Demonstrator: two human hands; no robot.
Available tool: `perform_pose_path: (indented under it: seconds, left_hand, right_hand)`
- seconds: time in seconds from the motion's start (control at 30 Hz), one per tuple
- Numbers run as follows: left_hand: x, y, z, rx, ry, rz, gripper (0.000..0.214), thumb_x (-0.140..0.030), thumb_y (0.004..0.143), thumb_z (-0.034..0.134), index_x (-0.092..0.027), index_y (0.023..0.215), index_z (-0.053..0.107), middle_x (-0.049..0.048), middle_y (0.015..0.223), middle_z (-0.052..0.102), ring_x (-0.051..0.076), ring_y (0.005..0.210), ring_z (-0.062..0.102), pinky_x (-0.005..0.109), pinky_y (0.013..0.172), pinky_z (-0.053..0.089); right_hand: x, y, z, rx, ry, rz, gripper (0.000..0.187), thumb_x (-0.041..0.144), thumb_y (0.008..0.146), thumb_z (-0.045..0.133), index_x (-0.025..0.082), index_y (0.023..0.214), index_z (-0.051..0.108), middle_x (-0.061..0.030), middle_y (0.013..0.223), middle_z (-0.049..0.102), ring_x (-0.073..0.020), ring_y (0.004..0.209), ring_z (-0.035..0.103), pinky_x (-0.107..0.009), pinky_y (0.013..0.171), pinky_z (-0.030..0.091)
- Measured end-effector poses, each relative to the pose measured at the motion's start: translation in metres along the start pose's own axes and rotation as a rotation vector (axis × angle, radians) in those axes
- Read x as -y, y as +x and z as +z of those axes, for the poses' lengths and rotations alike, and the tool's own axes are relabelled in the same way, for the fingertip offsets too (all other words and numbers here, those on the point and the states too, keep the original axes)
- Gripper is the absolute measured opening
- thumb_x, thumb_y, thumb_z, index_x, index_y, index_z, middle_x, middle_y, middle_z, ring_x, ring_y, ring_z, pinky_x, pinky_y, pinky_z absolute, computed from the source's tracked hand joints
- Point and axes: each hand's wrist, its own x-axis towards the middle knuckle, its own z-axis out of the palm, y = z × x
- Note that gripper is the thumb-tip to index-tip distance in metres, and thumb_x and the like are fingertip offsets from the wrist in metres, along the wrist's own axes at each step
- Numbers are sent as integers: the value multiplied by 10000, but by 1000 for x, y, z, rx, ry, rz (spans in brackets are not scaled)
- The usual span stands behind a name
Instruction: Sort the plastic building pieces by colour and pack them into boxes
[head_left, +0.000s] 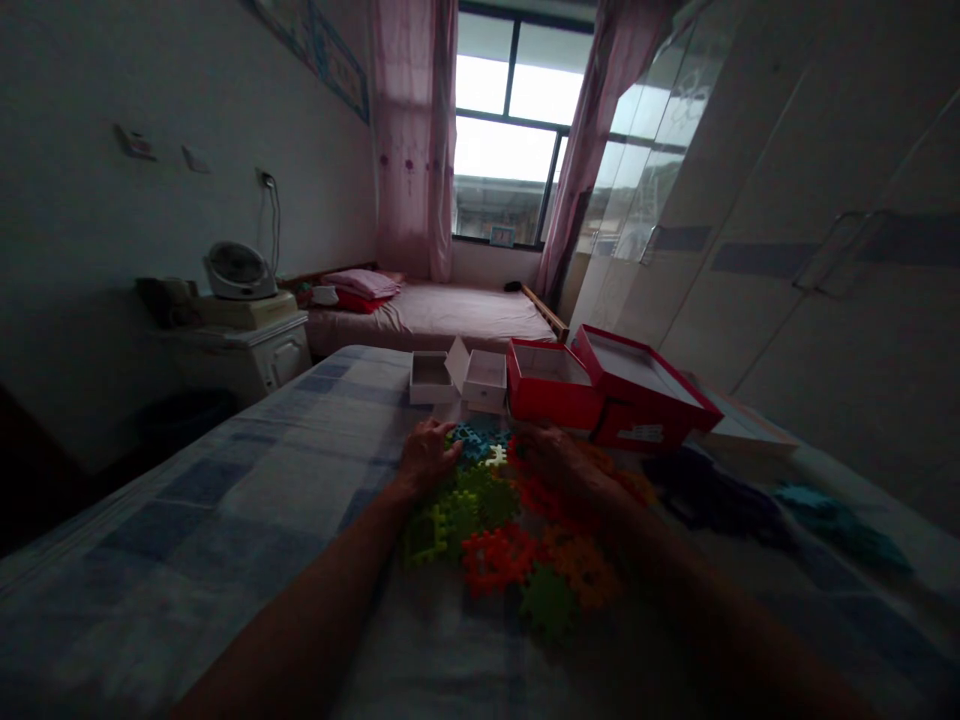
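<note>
bare forearms from seven and five o'clock; left hand at blue pieces, right hand over red pieces, all toward six o'clock; cannot tell if gripping.

Pink curtains beside bright window

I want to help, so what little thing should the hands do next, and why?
Perhaps the right hand could reach for the pale piece: it lies between that hand and the left hand, seemingly a short reach from either.
</note>
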Motion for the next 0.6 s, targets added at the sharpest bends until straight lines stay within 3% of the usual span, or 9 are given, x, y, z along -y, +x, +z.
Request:
perform_pose_path:
  seconds: [0.13, 0.27, 0.37, 0.43, 0.5, 0.6]
  left_hand:
    - [-1, 0, 0, -12, 2, -42, 317, -335, 801, 529, -184, 1052, 651, 75, 980, 611, 197, 947, 549, 285, 878, 418]
    - [-1, 0, 2, -16, 6, -61, 268, -314, 797, 530, -174, 977, 671, 80, 960, 612, 201, 944, 541, 292, 874, 408]
    - [-1, 0, 3, -20, 18, -62, 250, -308, 798, 530, -171, 953, 672, 82, 938, 614, 204, 931, 543, 295, 859, 407]
    - [0, 0, 4, -23, 28, -59, 238, -301, 797, 532, -174, 940, 673, 79, 930, 617, 204, 925, 543, 294, 853, 407]
    - [0, 1, 4, -27, 32, -56, 236, -301, 796, 534, -175, 938, 674, 79, 936, 618, 205, 927, 542, 292, 851, 407]
    - [1, 1, 4, -30, 32, -55, 247, -308, 797, 536, -176, 954, 674, 81, 944, 619, 206, 924, 543, 291, 849, 407]
  right_hand:
    - [-10, -12, -14, 21, -88, 40, 163, 196, 732, 523, 184, 755, 683, -41, 744, 671, -176, 735, 581, -274, 728, 442]
    - [-11, -16, -22, -15, -283, 62, 200, 191, 759, 493, 179, 797, 689, -64, 812, 675, -165, 734, 586, -254, 722, 435]
    - [-4, -7, -15, -61, -361, -4, 258, 207, 802, 464, 161, 956, 665, -96, 979, 657, -167, 820, 587, -256, 774, 427]
    - [2, 1, -7, -23, -366, -15, 269, 237, 808, 480, 149, 1002, 644, -98, 994, 653, -170, 824, 584, -261, 778, 429]
    - [6, 7, 2, -4, -359, 7, 297, 267, 785, 528, 145, 1038, 621, -93, 997, 650, -179, 830, 578, -268, 778, 432]
    - [7, 12, 9, -78, -370, 77, 336, 312, 742, 588, 152, 1037, 612, -96, 1023, 638, -206, 876, 561, -281, 782, 432]
